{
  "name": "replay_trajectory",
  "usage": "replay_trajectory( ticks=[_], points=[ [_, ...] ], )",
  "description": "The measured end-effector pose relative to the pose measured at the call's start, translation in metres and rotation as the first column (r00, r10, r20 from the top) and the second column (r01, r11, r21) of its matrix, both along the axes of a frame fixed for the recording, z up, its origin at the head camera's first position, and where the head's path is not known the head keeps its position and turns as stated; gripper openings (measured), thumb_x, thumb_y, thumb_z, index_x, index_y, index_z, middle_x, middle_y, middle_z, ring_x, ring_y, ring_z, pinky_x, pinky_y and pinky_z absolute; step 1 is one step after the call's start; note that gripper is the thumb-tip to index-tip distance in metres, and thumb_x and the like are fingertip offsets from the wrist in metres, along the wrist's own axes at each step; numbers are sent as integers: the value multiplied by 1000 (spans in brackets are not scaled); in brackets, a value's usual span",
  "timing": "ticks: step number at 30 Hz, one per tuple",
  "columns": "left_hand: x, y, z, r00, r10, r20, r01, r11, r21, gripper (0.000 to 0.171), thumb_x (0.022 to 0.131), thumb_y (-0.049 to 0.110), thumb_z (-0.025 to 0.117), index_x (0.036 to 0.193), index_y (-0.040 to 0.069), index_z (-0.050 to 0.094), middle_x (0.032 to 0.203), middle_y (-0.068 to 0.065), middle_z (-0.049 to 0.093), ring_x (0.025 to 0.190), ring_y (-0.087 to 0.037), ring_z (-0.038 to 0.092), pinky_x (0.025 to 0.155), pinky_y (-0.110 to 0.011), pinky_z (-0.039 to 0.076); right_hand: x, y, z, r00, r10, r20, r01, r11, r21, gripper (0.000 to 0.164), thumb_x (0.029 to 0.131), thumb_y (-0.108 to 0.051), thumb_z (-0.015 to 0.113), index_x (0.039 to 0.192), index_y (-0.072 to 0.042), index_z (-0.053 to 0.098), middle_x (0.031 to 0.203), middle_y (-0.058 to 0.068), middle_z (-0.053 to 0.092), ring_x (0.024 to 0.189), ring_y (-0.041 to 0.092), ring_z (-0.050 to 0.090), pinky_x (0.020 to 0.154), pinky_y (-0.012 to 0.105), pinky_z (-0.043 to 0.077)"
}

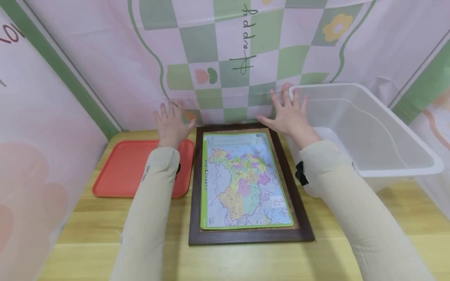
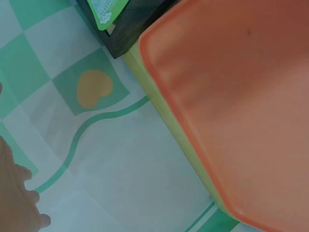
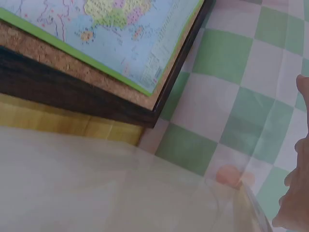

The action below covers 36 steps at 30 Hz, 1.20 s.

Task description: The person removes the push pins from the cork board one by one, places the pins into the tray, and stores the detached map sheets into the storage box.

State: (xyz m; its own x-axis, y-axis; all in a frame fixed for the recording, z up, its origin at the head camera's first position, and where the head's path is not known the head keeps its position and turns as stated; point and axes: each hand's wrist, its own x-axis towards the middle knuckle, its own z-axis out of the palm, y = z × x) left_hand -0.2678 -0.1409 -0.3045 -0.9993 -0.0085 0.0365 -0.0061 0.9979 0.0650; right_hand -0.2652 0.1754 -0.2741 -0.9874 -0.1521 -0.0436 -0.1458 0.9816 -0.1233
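At the left, a red tray (image 1: 119, 168) lies flat on the wooden table (image 1: 239, 261), with nothing on the part of it that shows. Over its far right part reaches a left arm in a pale sleeve (image 1: 151, 218), a black piece showing at the wrist. The left hand (image 1: 172, 127) is beyond the tray's far edge, wide open, fingers straight and spread toward the far side, thumb out to the right; it has hold of nothing.

In the middle, just right of the tray, lies a dark wooden frame (image 1: 251, 237) with a cork board (image 3: 67, 63) inside it. On the cork lies a colourful map (image 1: 242, 183) with a green border, inside the frame, a strip of cork showing along its right side.

Near the frame's far right corner is the right hand (image 1: 288, 117), also wide open, fingers fanned, gripping nothing; whether it touches the tub's rim I cannot tell. At the right stands a whitish see-through tub (image 1: 400, 172), open at the top. A checked cloth (image 1: 198, 43) with "Happy" on it hangs along the far side.
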Motion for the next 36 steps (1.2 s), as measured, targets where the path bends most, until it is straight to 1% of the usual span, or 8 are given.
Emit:
replay_trajectory(
  ticks=[5,10,17,21,23,26,29,36],
  points=[
    [1,-2,-2,1000,-5,4,5,999,47,80,96,60,31,155,17,-3,161,-19,1,148,-43,0,119,-61,3,4,-6,-5,999,37,11,-37,999,-9,90,92,-66,36,154,-18,-8,156,24,-22,142,47,-22,113,65,-13],
    [4,1,-5,999,-40,16,37,988,153,81,96,58,33,155,16,-3,161,-18,3,148,-43,3,119,-60,6,11,-11,-17,996,83,18,-83,997,-7,90,93,-64,39,155,-15,-3,157,25,-17,143,49,-17,115,64,-9],
    [13,7,-8,995,-83,47,66,954,293,80,97,55,36,155,13,2,161,-16,14,146,-41,17,119,-55,19,23,-23,-40,989,143,46,-142,990,-16,89,93,-62,43,155,-14,2,158,25,-12,144,49,-12,116,64,-4],
    [16,9,-14,995,-99,34,80,931,356,79,97,51,39,155,9,6,157,-18,26,135,-39,40,112,-51,35,32,-29,-54,985,162,68,-160,987,-25,88,93,-59,46,155,-15,3,159,24,-10,145,47,-10,117,64,-3],
    [17,10,-17,994,-101,47,75,920,385,79,97,50,41,154,6,7,156,-18,29,133,-38,44,109,-50,38,36,-31,-61,981,172,94,-170,985,-32,88,93,-59,47,155,-15,2,159,23,-11,146,46,-11,117,63,-3],
    [20,13,-20,991,-98,88,50,897,439,77,98,47,42,153,4,11,154,-18,32,133,-36,45,108,-49,40,41,-32,-73,973,189,131,-183,982,-57,89,93,-58,48,155,-15,1,159,23,-13,145,46,-14,117,62,-5],
    [23,16,-24,987,-107,123,35,876,481,70,99,43,43,151,4,20,153,-17,34,139,-34,37,112,-48,37,48,-33,-85,963,216,162,-209,976,-58,91,92,-58,48,155,-13,1,159,23,-13,145,46,-13,117,63,-5],
    [26,22,-38,972,-183,145,105,898,427,57,100,32,45,147,2,34,143,-17,49,130,-31,49,107,-46,42,63,-33,-109,929,316,194,-304,948,-91,89,92,-55,52,155,-10,7,158,27,-4,145,50,-2,116,65,3]
  ],
)
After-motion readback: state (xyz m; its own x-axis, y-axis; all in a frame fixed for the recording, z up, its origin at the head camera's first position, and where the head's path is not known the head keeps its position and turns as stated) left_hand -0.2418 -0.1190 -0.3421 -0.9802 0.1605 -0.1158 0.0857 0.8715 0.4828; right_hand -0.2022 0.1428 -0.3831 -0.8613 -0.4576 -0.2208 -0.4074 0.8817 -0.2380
